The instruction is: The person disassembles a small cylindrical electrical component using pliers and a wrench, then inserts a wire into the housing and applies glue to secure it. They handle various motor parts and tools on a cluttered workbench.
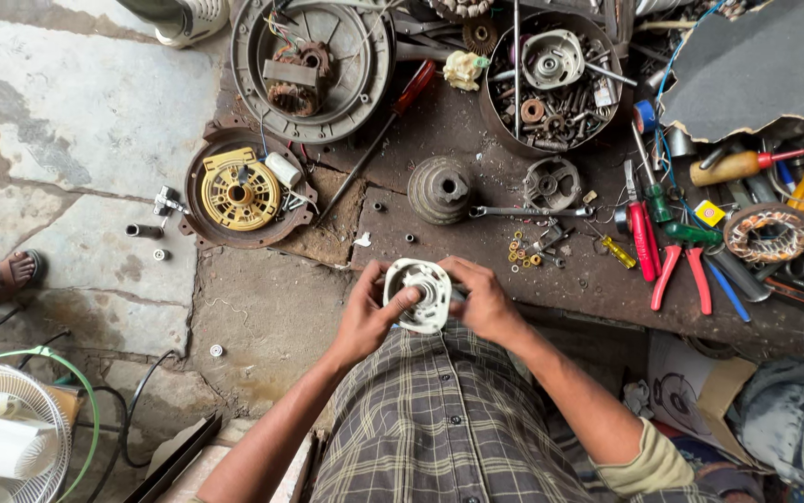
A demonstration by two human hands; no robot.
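Both hands gripped a round white plastic motor housing [418, 294] above the lap, near the rusty workbench [476, 237] edge: left hand [365, 321] fingers curled round its left rim, right hand [486, 303] clasping the right side.

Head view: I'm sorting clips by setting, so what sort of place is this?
Most likely a small repair workshop for fans or electric motors. Both hands, left hand and right hand, hold a white motor housing over a grimy workbench strewn with red-handled pliers, a copper winding and a tub of parts.
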